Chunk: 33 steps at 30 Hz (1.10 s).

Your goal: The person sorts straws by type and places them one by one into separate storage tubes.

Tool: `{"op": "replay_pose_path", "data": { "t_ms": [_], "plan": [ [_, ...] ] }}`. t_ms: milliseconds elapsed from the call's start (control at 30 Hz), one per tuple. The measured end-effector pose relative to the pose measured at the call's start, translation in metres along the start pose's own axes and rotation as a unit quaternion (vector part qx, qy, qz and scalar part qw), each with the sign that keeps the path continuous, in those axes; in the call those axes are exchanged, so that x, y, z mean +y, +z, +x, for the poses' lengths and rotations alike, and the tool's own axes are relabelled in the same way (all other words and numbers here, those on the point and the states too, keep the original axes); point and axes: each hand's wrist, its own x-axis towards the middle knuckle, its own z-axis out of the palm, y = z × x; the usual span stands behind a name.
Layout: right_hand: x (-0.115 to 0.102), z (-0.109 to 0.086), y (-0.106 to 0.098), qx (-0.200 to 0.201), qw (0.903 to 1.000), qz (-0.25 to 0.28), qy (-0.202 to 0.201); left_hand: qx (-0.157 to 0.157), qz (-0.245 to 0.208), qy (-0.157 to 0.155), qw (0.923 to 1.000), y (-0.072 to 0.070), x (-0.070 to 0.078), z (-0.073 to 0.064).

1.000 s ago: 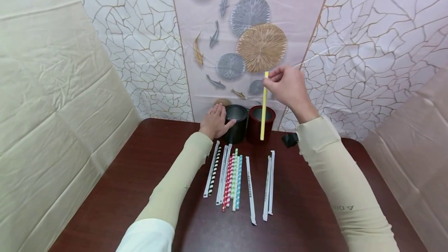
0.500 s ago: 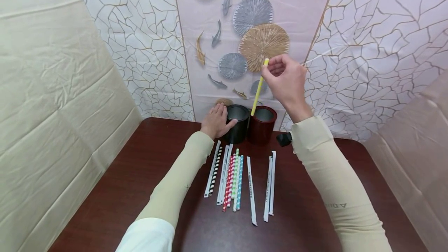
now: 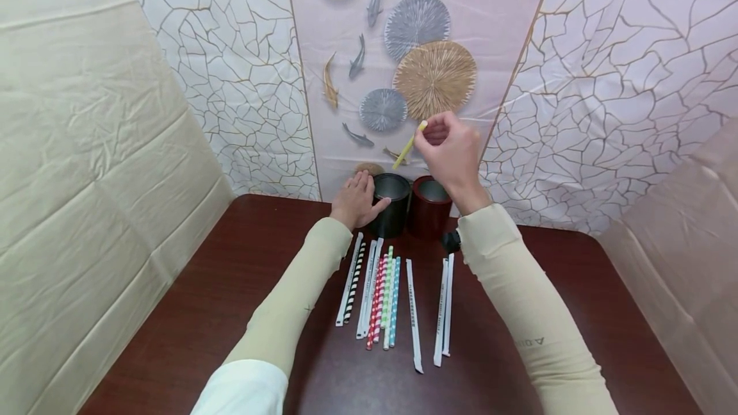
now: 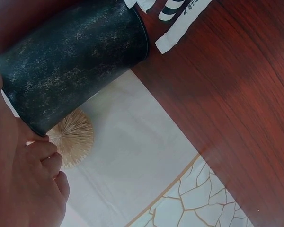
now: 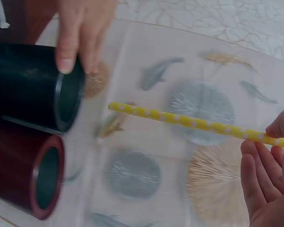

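Observation:
A yellow straw with white dots [image 5: 194, 124] is pinched near its upper end by my right hand [image 3: 452, 155], held above the two cups. Its lower end points down and left, just over the mouth of the dark green-black cup [image 3: 391, 213] in the head view. My left hand [image 3: 355, 202] rests on that cup's left rim, thumb lying along the near side and fingers at the back. Against the dark cup's right side stands the dark red cup [image 3: 429, 215], its top partly overlapped by my right hand in the head view.
Several patterned paper straws [image 3: 383, 300] lie in a row in front of the cups, among white-wrapped straws [image 3: 363, 290]. To their right lie more wrapped straws [image 3: 414, 319]. A patterned cloth wall [image 3: 380, 139] rises right behind the cups.
My right hand has carried the yellow straw left, from over the red cup to over the dark cup, tilting it from near vertical. The left hand has stayed at the dark cup's rim.

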Motion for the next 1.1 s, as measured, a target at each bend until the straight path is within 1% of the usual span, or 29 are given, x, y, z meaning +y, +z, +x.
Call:
{"op": "replay_pose_path", "data": {
  "t_ms": [200, 300, 500, 667, 800, 933, 1100],
  "plan": [
    [0.018, -0.022, 0.015, -0.022, 0.9994, 0.008, 0.025, 0.000, 0.000, -0.001, 1.0000, 0.001, 0.003, 0.000],
    [0.028, -0.032, 0.022, -0.031, 0.9990, 0.003, 0.031, -0.001, -0.002, -0.002, 1.0000, 0.001, 0.004, 0.000],
    [0.042, -0.045, 0.030, -0.048, 0.9978, -0.011, 0.043, 0.001, -0.002, 0.001, 1.0000, 0.000, 0.005, -0.001],
    [0.041, -0.044, 0.026, -0.059, 0.9974, -0.018, 0.038, 0.004, 0.008, 0.002, 1.0000, 0.000, 0.005, 0.001],
    [0.034, -0.037, 0.019, -0.070, 0.9967, -0.025, 0.033, -0.003, 0.021, 0.000, 0.9998, 0.000, 0.003, 0.002],
    [0.027, -0.031, 0.012, -0.092, 0.9943, -0.039, 0.038, -0.009, 0.020, -0.003, 0.9998, 0.000, 0.002, 0.002],
    [0.020, -0.027, 0.002, -0.120, 0.9894, -0.071, 0.040, -0.013, 0.016, -0.007, 0.9998, 0.000, 0.001, 0.000]
  ]
}}
